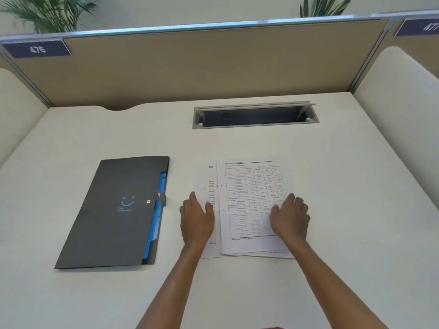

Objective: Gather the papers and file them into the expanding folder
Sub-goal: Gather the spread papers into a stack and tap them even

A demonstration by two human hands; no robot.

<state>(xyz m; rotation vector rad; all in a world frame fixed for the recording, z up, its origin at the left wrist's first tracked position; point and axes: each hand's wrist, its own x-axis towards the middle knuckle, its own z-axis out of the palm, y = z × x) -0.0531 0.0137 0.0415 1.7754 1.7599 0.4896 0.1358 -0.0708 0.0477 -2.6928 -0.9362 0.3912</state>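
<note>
"476" on partition label (37, 49)

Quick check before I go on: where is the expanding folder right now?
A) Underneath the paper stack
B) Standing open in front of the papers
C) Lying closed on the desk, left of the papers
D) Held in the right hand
C: the dark expanding folder lies flat on the desk with its snap strap fastened, left of the papers, which both hands are on: left hand, right hand.
</note>
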